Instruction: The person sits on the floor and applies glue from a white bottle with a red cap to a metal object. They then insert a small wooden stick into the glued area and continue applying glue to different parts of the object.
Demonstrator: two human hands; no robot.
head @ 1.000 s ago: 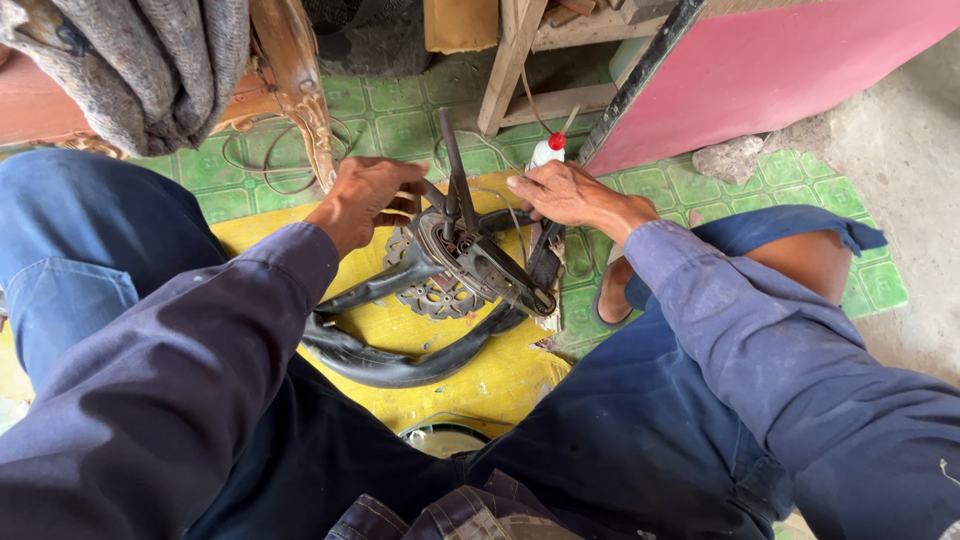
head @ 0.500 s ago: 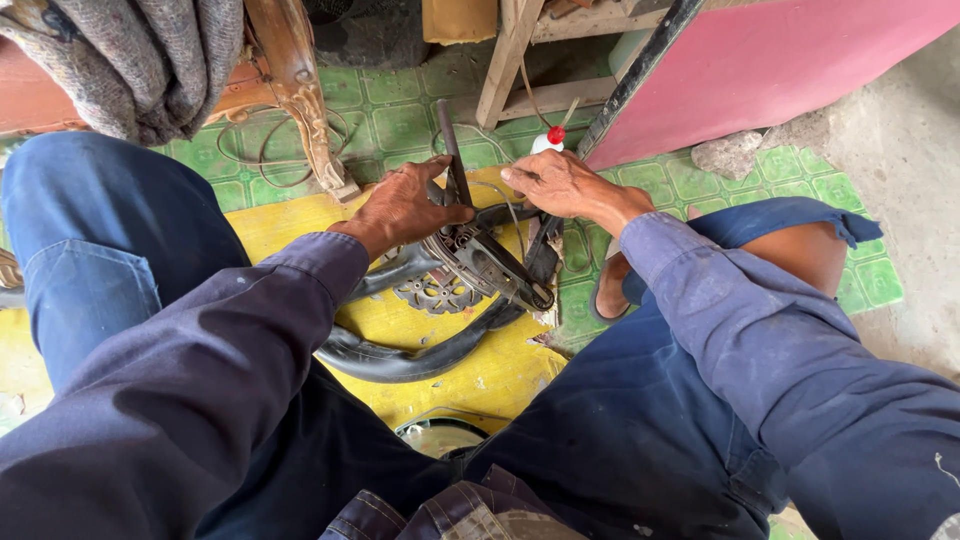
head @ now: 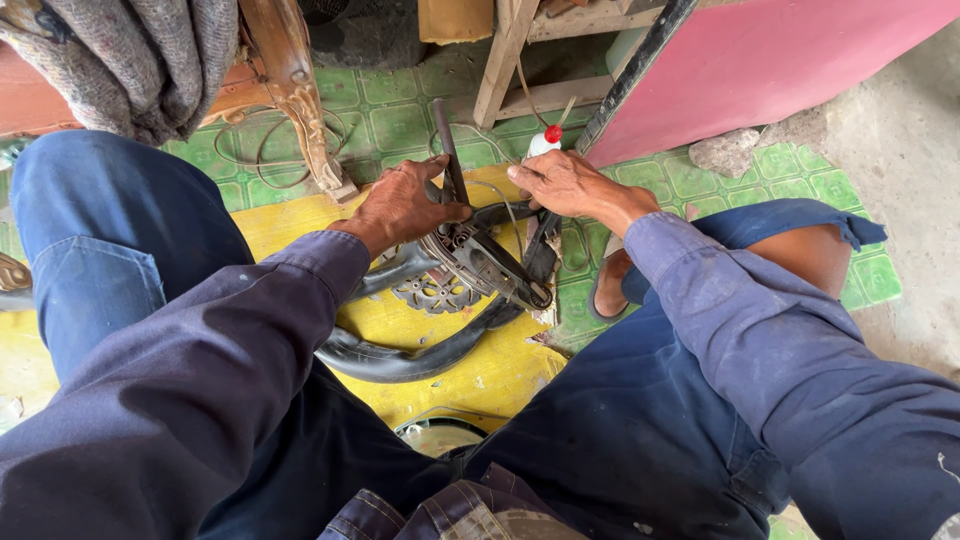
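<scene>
Motor assembly (head: 478,258), dark and greasy, sits low between my knees on the yellow mat (head: 300,215), with a black upright rod (head: 448,150) rising from it. My left hand (head: 405,205) is curled around the base of that rod, fingers wrapped tight against the metal. My right hand (head: 567,183) presses down on the far edge of the assembly, fingers bent over a dark part there; I can't tell how firmly it pinches. A small white bottle with a red cap (head: 545,141) stands just beyond my right hand. A curved black casing (head: 400,360) lies on the mat beneath the motor, beside a perforated metal disc (head: 432,294).
</scene>
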